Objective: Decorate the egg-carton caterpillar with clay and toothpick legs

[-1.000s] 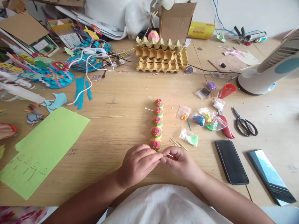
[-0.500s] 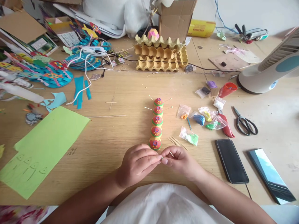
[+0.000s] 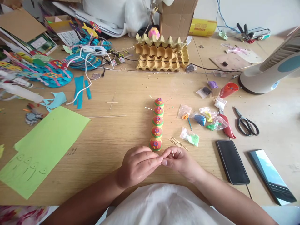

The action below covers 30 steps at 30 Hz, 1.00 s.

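My right hand (image 3: pixel 179 163) is closed in a pinch around a toothpick (image 3: pixel 172 152), whose end shows between thumb and forefinger. Against its fingertips rest those of my left hand (image 3: pixel 139 165), also closed; what lies between them is hidden. Just beyond the hands runs a row of several red-and-green domed clay faces (image 3: pixel 157 132) with blue and yellow details, joined in a column. Thin sticks with pale tips (image 3: pixel 168 109) poke out sideways from the two farthest faces. Several loose toothpicks (image 3: pixel 178 144) lie to the right of the row.
To the right are clay bags (image 3: pixel 189 136), scissors (image 3: pixel 247 124), a red cup (image 3: pixel 229 90), two phones (image 3: pixel 233 162) and a white appliance (image 3: pixel 255 78). Green paper (image 3: pixel 51 143) lies left. Egg cartons (image 3: pixel 159 64) stand at the back, with paper crafts (image 3: pixel 49 75) at back left.
A small greenish bit seen at the touching fingertips is now hidden. The toothpick end stands more upright in my right hand. Both hands stay nearly in place.
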{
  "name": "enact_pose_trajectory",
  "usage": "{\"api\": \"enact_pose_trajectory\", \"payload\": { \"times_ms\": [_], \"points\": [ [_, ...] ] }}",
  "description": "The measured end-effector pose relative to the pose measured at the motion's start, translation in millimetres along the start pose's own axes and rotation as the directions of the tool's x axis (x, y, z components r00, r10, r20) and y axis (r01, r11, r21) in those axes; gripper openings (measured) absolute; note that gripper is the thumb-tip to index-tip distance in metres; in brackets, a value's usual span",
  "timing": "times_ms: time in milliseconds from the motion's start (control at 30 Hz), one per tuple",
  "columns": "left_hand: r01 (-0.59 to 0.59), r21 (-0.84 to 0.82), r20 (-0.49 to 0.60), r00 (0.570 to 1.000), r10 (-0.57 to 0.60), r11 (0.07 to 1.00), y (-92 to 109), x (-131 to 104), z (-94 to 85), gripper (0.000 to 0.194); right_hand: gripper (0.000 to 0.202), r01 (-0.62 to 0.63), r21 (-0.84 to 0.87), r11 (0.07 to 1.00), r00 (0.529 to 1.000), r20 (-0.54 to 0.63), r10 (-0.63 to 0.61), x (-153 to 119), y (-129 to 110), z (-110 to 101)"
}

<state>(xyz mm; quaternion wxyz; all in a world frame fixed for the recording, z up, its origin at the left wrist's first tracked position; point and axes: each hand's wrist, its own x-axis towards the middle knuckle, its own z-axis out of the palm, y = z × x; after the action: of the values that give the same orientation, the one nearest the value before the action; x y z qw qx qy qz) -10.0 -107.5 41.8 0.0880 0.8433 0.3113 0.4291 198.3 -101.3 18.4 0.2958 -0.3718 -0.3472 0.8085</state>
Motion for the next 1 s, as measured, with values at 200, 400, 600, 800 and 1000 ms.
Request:
{"api": "enact_pose_trajectory", "payload": {
  "times_ms": [200,400,600,800,1000],
  "points": [
    [-0.03,0.024,-0.001,1.0,0.03,0.999,1.0,-1.8,-2.1,0.023,0.035,-0.005,0.001,1.0,1.0,-0.019,0.005,-2.3,-0.6,2.8],
    [0.085,-0.122,0.008,0.996,-0.085,0.989,-0.3,-1.4,1.5,0.02,0.036,0.031,-0.005,0.999,0.998,-0.046,-0.031,-1.5,-3.3,3.4],
    [0.459,-0.467,0.09,0.875,-0.476,0.756,-3.2,-2.1,3.7,0.012,0.033,0.06,-0.066,0.996,0.998,-0.027,-0.062,-3.5,-10.8,3.9],
    [0.517,-0.536,0.12,0.829,-0.546,0.667,-5.2,-9.8,5.0,0.006,0.029,0.092,-0.184,0.979,0.994,0.074,-0.08,-5.5,-7.5,3.7],
    [0.465,-0.493,0.085,0.867,-0.491,0.735,-4.0,-7.8,5.4,0.005,0.025,0.089,-0.275,0.957,0.989,0.141,-0.051,-8.3,-5.7,4.6]
  ]
}}
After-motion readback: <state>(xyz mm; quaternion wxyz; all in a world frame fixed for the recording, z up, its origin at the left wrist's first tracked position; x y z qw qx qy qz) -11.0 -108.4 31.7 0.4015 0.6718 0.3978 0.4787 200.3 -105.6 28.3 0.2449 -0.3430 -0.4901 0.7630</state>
